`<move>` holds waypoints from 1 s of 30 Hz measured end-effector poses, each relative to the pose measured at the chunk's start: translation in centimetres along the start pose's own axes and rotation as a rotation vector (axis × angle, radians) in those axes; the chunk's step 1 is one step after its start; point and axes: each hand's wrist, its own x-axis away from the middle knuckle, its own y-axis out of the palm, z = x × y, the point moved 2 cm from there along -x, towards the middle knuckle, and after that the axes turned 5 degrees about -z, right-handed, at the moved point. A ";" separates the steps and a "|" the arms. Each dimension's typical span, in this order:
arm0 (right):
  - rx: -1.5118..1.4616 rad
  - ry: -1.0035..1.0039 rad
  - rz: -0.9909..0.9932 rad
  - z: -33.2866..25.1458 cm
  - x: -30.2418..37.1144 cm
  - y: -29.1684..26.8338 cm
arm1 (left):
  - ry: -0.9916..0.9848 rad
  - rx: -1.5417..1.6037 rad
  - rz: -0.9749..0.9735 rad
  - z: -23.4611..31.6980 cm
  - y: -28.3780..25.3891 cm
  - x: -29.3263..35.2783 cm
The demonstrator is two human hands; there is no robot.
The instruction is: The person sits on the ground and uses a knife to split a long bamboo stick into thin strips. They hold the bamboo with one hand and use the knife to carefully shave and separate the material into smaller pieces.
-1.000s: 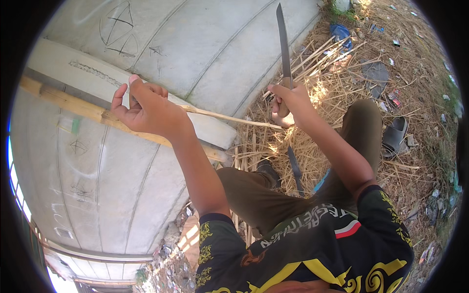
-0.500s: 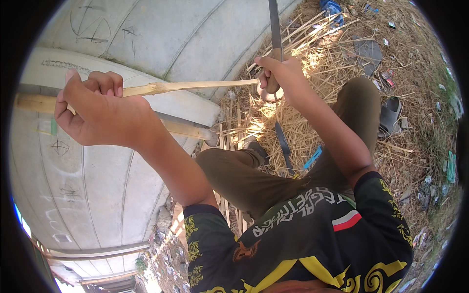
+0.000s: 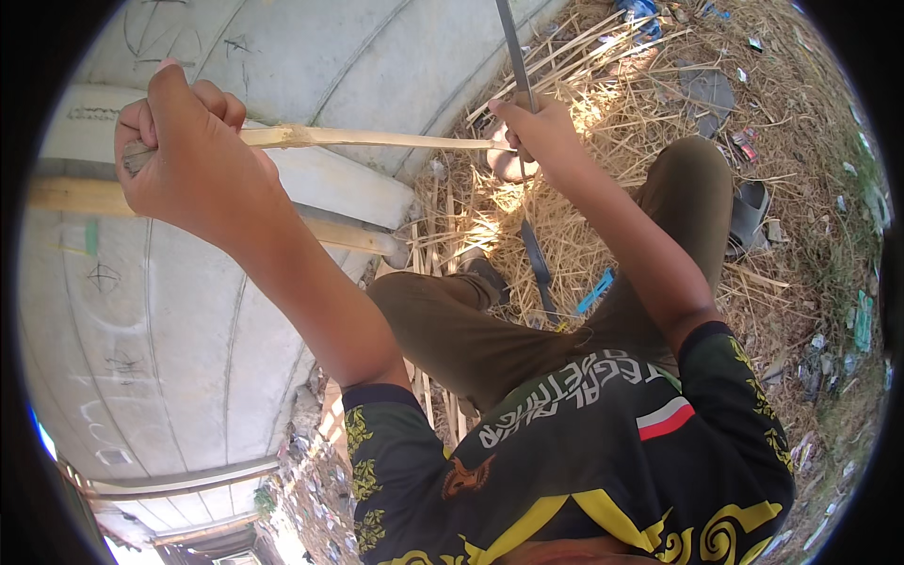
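A long pale bamboo strip (image 3: 377, 138) stretches almost level across the upper middle. My left hand (image 3: 202, 155) is closed around its left part, and a rough grey-brown end pokes out beyond the palm. The strip's right end reaches my right hand (image 3: 544, 137), whose fingers are wrapped round the handle of a machete. Its long grey blade (image 3: 514, 47) points up and away, leaning slightly left. Whether the strip's end touches the machete is hidden by the fingers. Below my right hand, over the straw, is a second dark blade (image 3: 538, 264).
To the left rises a pale concrete wall (image 3: 188, 348) with a bamboo pole (image 3: 348, 235) along it. Dry straw and shavings (image 3: 603, 160) cover the ground between my knees. A grey sandal (image 3: 749, 217), blue plastic (image 3: 640, 19) and a light-blue object (image 3: 595, 290) lie about.
My left hand has risen, lifting the strip's left part, and its fingers have curled tighter. The machete blade leans farther left, with my right hand slightly higher.
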 end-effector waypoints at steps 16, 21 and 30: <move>0.017 -0.286 0.149 13.7 -2.0 2.0 | 0.399 -0.537 -0.008 -10.2 1.7 -8.6; 0.423 0.895 0.269 27.7 -3.4 -7.3 | 0.352 -0.372 0.017 -12.0 7.3 -8.9; 0.055 -0.157 0.164 10.9 -4.3 -0.2 | 0.702 -0.837 0.041 -16.3 2.4 -13.0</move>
